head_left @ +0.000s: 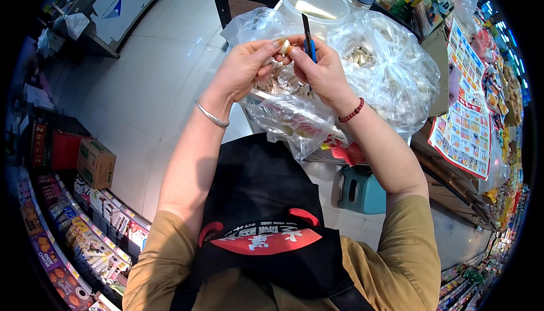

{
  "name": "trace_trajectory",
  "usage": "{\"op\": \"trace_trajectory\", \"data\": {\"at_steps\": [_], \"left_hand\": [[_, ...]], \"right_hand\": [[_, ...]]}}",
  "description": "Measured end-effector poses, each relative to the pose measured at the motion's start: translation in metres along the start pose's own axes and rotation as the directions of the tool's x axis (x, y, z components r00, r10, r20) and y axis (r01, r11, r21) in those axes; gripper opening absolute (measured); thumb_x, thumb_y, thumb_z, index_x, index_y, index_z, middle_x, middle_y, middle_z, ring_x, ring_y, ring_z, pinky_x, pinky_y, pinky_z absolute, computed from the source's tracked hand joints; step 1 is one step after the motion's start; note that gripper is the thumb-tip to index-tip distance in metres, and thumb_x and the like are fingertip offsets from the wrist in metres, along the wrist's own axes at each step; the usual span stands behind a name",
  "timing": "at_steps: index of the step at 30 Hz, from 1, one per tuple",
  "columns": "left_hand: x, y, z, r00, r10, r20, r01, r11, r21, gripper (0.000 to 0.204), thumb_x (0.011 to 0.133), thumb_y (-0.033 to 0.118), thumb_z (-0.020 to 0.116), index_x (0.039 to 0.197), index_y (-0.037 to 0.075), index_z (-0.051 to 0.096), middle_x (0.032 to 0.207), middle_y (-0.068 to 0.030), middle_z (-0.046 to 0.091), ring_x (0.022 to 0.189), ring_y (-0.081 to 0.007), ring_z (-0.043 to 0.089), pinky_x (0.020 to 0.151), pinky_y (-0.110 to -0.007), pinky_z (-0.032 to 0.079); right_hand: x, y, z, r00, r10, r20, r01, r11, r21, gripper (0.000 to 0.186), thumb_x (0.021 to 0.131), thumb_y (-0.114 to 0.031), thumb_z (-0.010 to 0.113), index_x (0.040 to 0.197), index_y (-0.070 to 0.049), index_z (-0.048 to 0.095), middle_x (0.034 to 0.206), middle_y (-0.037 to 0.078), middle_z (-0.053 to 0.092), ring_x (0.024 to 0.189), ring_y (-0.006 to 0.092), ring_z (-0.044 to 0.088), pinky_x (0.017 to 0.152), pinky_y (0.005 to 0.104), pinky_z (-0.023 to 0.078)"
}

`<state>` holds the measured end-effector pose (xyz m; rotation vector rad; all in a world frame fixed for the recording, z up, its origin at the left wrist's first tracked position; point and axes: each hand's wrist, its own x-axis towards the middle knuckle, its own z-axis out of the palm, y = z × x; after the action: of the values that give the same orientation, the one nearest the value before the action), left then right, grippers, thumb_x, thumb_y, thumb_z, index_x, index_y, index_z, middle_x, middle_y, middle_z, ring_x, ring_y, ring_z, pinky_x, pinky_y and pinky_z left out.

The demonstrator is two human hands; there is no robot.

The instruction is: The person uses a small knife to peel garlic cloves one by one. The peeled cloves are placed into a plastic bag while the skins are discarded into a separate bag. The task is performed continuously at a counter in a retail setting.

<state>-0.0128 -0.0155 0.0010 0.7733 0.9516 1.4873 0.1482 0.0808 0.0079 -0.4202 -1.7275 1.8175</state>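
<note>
Shop floor: left hand (245, 67) and right hand (318, 67) pinch a garlic clove (285, 46).

Mustard short sleeves (411, 248), black apron (263, 197) with red patch, silver bangle (211, 116), red bead bracelet (352, 111)

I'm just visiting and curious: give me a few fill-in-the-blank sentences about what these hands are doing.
1. The right hand holds a small knife with a ____ handle.
2. The left hand pinches a garlic clove together with the ____ hand.
3. The left wrist wears a ____ bangle.
4. Below the hands lies a clear ____ bag of garlic.

Missing words: blue; right; silver; plastic
</note>
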Motion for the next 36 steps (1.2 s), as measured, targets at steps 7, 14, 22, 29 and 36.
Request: {"op": "trace_trajectory", "data": {"at_steps": [7, 14, 22, 29, 36], "left_hand": [[-0.001, 0.0, -0.001, 1.0, 0.02, -0.007, -0.02, 0.998, -0.06, 0.027, 0.098, 0.024, 0.06, 0.106, -0.001, 0.064, 0.084, -0.0004, 0.064, 0.057, -0.0019, 0.04, 0.051, -0.017, 0.032], [-0.002, 0.007, -0.002, 0.986, -0.106, 0.126, 0.108, 0.994, -0.008, 0.029, 0.101, 0.03, 0.054, 0.105, 0.002, 0.063, 0.08, 0.0017, 0.06, 0.054, -0.001, 0.039, 0.048, -0.017, 0.028], [-0.001, 0.004, -0.005, 0.988, -0.088, 0.123, 0.092, 0.995, -0.024, 0.034, 0.101, 0.034, 0.053, 0.1, 0.002, 0.064, 0.081, -0.0001, 0.061, 0.053, -0.0003, 0.039, 0.048, -0.017, 0.027], [-0.002, 0.001, -0.005, 0.994, -0.06, 0.093, 0.058, 0.998, 0.024, 0.036, 0.101, 0.034, 0.054, 0.101, 0.0, 0.066, 0.082, -0.0013, 0.061, 0.055, -0.0013, 0.04, 0.05, -0.016, 0.031], [0.0, -0.002, -0.007, 0.996, -0.033, 0.085, 0.032, 0.999, 0.014, 0.036, 0.101, 0.034, 0.054, 0.105, -0.001, 0.065, 0.083, -0.0003, 0.06, 0.058, -0.002, 0.041, 0.052, -0.016, 0.033]], "right_hand": [[0.001, 0.007, 0.003, 0.983, -0.177, -0.05, 0.153, 0.939, -0.308, 0.03, 0.088, -0.016, 0.073, 0.113, -0.001, 0.064, 0.087, -0.001, 0.064, 0.07, 0.0024, 0.054, 0.062, 0.0176, 0.045], [-0.001, -0.004, 0.003, 0.97, -0.238, -0.047, 0.207, 0.915, -0.346, 0.028, 0.084, -0.013, 0.075, 0.109, -0.003, 0.067, 0.099, 0.002, 0.06, 0.076, 0.0068, 0.058, 0.066, 0.0213, 0.048], [0.003, -0.001, 0.004, 0.941, -0.335, 0.041, 0.315, 0.829, -0.463, 0.026, 0.085, -0.012, 0.072, 0.108, -0.001, 0.064, 0.098, 0.009, 0.06, 0.083, 0.0178, 0.062, 0.07, 0.0283, 0.051], [0.005, 0.0, 0.001, 0.886, -0.441, 0.144, 0.425, 0.646, -0.634, 0.021, 0.085, -0.01, 0.069, 0.103, -0.002, 0.062, 0.087, 0.012, 0.058, 0.078, 0.028, 0.059, 0.069, 0.0349, 0.047], [0.004, -0.004, 0.008, 0.893, -0.438, 0.102, 0.396, 0.659, -0.639, 0.019, 0.086, -0.011, 0.068, 0.102, -0.001, 0.063, 0.088, 0.013, 0.059, 0.077, 0.0275, 0.059, 0.07, 0.0336, 0.048]]}}
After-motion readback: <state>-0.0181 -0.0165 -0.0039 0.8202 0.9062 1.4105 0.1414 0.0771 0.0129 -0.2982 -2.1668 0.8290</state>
